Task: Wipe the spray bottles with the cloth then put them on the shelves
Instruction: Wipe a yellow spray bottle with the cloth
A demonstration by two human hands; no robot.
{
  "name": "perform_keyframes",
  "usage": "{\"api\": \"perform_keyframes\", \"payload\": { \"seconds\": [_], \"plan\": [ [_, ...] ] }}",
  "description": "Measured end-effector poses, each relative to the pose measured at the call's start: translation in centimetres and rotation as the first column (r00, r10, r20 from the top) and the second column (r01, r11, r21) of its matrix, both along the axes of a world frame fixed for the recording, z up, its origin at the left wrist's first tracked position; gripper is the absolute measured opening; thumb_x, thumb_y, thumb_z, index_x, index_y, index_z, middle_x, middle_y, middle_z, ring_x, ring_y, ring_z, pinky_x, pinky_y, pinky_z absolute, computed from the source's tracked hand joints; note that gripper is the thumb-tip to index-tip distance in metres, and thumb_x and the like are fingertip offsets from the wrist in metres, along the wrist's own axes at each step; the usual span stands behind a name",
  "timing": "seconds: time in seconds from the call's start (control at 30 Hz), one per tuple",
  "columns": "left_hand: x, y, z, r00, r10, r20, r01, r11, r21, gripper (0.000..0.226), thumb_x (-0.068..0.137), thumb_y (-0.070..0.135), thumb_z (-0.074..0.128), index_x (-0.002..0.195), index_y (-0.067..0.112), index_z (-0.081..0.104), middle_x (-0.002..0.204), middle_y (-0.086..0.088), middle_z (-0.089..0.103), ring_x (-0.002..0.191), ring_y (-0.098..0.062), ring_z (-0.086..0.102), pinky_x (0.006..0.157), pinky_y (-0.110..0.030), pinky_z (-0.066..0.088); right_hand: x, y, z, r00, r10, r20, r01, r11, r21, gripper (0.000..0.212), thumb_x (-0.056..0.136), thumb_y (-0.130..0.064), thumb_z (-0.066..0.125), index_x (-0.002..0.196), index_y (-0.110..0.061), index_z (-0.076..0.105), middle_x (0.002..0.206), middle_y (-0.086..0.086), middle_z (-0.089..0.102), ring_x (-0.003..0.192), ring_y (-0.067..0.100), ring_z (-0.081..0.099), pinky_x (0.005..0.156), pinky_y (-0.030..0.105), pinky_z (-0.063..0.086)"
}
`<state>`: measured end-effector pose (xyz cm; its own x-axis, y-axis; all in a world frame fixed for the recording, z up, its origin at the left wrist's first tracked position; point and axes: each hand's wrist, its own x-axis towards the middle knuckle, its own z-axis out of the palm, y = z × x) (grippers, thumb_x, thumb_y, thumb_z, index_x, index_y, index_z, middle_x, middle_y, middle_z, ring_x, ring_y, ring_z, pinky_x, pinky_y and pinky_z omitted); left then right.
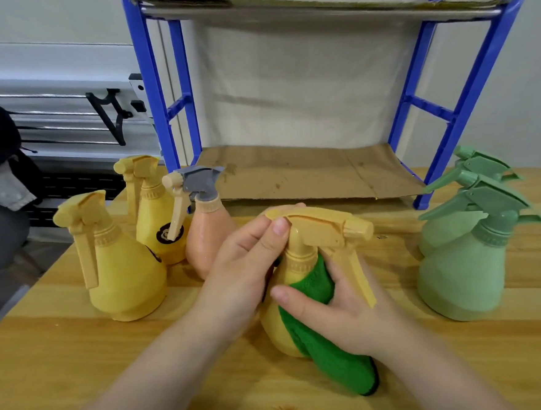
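while the left hand (250, 257) curls round the neck and spray head of the yellow spray bottle (279, 326), the right hand (330, 303) presses the green cloth (323, 338) against the bottle's belly, thumb and fingers wrapped over the fabric. the bottle stands roughly upright between the two hands, just in front of the person, its long axis tipped a little toward the left and its nozzle and trigger pointing right. both hands touch it; the right does the wiping, the left steadies.

the coming move, as i judge it, turns on the shelf rack (155, 84): its lower shelf (308, 170), lined with cardboard, lies straight ahead beyond the bottle, so the bottle would travel forward and slightly up, and the left hand already holds the neck for that lift. no bottle stands on the shelf yet.

on the wooden table (81, 362), two more yellow bottles (124, 279) and a peach bottle with a grey head (207, 228) stand close together to the left, and two green bottles (462, 271) stand to the right. a pale wall sits behind the rack, with metal rails off to the left.
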<state>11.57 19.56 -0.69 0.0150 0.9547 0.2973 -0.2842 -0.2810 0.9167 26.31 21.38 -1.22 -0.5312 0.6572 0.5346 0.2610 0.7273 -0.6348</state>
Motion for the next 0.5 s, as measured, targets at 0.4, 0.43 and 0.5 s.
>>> {"api": "perform_keyframes", "payload": {
  "seconds": [0.4,0.43,0.5],
  "plan": [
    [0.9,0.0,-0.3,0.974,-0.021,-0.227,0.048,0.992,0.115,0.041,0.077,0.027,0.070,0.117,0.018,0.065,0.117,-0.006,0.065,0.114,-0.017,0.060,0.096,-0.029,0.046,-0.2,-0.2,0.3,0.946,-0.325,0.014,0.325,0.945,-0.045,0.030,0.088,-0.057,0.048,0.092,-0.031,0.063,0.080,-0.013,0.067,0.077,0.005,0.064,0.066,0.034,0.053],
    [1.2,-0.1,-0.4,0.970,-0.014,-0.242,0.043,0.992,0.118,0.043,0.076,0.026,0.071,0.118,0.022,0.065,0.118,-0.002,0.065,0.114,-0.014,0.059,0.095,-0.026,0.045,-0.1,0.0,0.0,0.926,-0.373,0.051,0.374,0.928,-0.001,0.035,0.088,-0.060,0.045,0.092,-0.029,0.062,0.077,-0.012,0.064,0.075,0.006,0.062,0.064,0.035,0.051],
    [1.6,-0.2,-0.5,0.974,0.018,-0.225,0.014,0.990,0.141,0.038,0.077,0.022,0.073,0.114,0.026,0.067,0.113,0.004,0.065,0.111,-0.011,0.060,0.093,-0.024,0.045,-0.2,0.0,-0.2,0.885,-0.453,0.104,0.443,0.890,0.105,0.039,0.089,-0.063,0.041,0.097,-0.029,0.059,0.082,-0.015,0.060,0.079,0.007,0.058,0.065,0.030,0.046]
  ]
}}
